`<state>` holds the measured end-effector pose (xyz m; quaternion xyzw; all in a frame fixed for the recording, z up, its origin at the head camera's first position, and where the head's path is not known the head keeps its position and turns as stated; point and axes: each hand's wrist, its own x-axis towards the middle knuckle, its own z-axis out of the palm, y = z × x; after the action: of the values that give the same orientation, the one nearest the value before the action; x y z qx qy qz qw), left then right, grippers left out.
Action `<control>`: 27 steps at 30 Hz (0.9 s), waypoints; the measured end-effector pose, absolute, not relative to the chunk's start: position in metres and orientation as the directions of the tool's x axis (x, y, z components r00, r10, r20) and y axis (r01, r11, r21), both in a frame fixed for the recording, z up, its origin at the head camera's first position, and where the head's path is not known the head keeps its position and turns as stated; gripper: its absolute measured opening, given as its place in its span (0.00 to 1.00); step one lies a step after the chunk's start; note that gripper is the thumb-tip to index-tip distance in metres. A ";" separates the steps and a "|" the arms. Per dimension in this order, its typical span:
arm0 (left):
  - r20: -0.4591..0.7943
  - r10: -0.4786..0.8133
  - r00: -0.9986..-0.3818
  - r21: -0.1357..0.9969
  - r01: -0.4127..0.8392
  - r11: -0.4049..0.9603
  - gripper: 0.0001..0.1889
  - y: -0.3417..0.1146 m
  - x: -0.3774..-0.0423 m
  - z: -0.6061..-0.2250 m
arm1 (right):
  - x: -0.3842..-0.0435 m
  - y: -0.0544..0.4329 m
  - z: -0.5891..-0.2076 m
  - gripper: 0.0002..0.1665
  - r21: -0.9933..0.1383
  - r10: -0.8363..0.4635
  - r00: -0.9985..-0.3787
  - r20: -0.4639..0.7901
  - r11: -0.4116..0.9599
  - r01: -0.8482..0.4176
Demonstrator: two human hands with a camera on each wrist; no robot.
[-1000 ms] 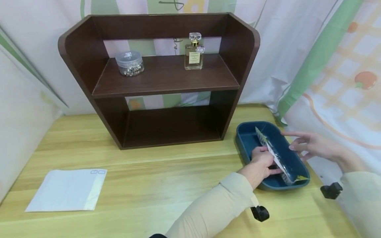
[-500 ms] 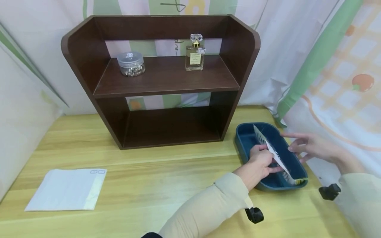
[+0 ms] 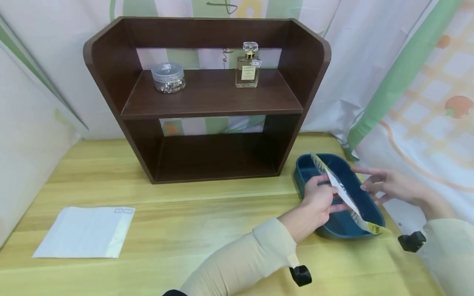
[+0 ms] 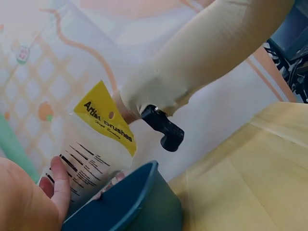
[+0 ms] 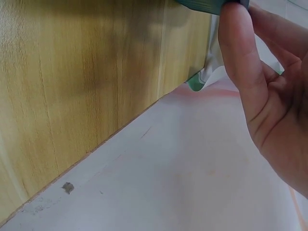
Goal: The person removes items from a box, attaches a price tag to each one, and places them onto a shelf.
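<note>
My left hand (image 3: 319, 200) holds a clear packet of artist brushes (image 3: 342, 191), fingers on both of its sides. The packet stands on edge, slantwise over the blue bin (image 3: 301, 181). In the left wrist view, the packet's yellow header (image 4: 107, 118) reads "Artist Brushes", and dark brush shapes show on its face beside the left fingers (image 4: 60, 185). At the bin's right side, my right hand (image 3: 394, 187) pinches the rim, index finger stretched along it. The right wrist view shows the right thumb (image 5: 236, 38) against the bin's edge (image 5: 204, 5).
A dark brown two-tier shelf (image 3: 211, 112) stands at the back. On its upper tier are a clear lidded jar (image 3: 168, 78) and a perfume bottle (image 3: 247, 68). A flat white packet (image 3: 85, 232) lies on the wooden table (image 3: 185, 230) at left. Curtains (image 3: 418, 135) border the table.
My left hand has risen a little and drifted left with the packet of brushes, whose yellow end now shows more. My right hand keeps its place at the bin's rim.
</note>
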<state>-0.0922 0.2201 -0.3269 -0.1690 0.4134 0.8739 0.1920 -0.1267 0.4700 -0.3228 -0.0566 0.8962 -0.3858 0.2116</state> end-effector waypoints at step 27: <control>-0.305 0.354 -0.884 0.749 -0.452 -0.484 0.18 0.086 -0.074 -0.353 | -0.128 0.473 -0.323 0.34 -0.738 -0.352 -0.887 -0.298 0.675 -0.020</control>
<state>-0.0738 0.0859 -0.3526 -0.0546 0.4507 0.8596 0.2345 -0.1279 0.4729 -0.3234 -0.1046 0.8899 -0.3894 0.2133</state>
